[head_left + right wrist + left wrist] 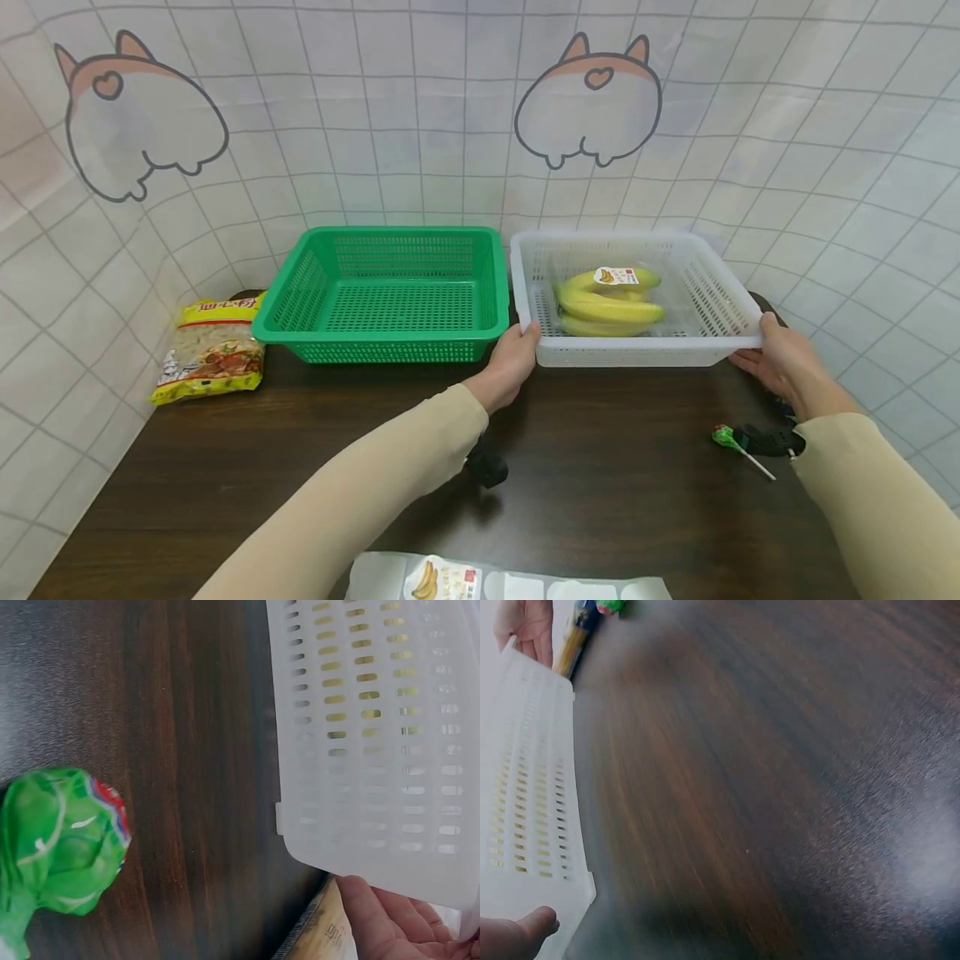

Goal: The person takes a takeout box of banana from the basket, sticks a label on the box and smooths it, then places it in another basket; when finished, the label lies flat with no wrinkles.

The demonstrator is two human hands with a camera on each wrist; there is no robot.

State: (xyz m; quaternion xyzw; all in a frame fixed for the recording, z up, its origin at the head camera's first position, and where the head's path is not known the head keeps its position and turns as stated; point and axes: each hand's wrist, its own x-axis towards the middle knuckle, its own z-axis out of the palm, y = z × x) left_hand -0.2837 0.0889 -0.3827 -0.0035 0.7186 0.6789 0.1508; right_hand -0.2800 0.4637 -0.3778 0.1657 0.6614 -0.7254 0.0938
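Observation:
A white perforated plastic basket (622,354) stands at the back right, holding several yellow bananas (611,310) in clear packaging with a banana sticker (615,277). My left hand (512,367) grips its front left corner; in the left wrist view the thumb (540,922) lies against the white wall. At the front right corner my right hand (787,358) holds the rim, its fingers (375,915) passing under that end in the right wrist view. Below the right hand a green-wrapped lollipop (724,437) lies on the dark table.
Left of the white basket stands a green perforated basket (390,347). A yellow-ended food packet (213,350) leans by the left wall. A strip of banana stickers (510,583) lies at the front edge. Another package (322,926) sits beside the right hand. Patterned cloth (420,125) borders the table.

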